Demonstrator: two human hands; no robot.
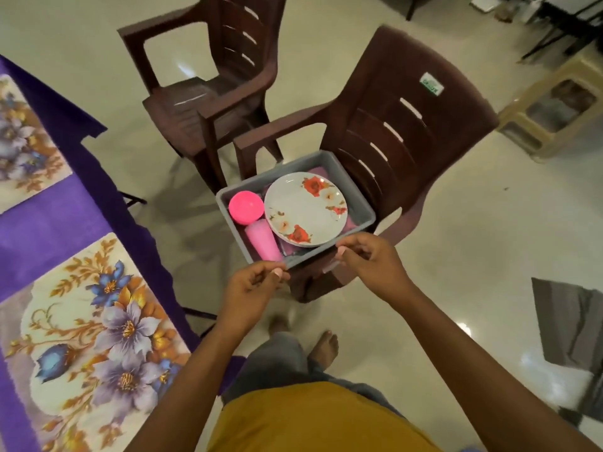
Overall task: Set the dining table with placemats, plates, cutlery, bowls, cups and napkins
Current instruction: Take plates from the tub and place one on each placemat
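Both hands (251, 285) (368, 259) near grey tub (365, 203), pink cup (262, 241) lying lengthwise

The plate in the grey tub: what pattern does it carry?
The plate is white with red-orange and cream flowers at two sides, seen in the head view.

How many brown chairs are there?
2. One brown chair holds the grey tub of dishes, right before the hands. The other chair, its seat bare, stands behind it to the left.
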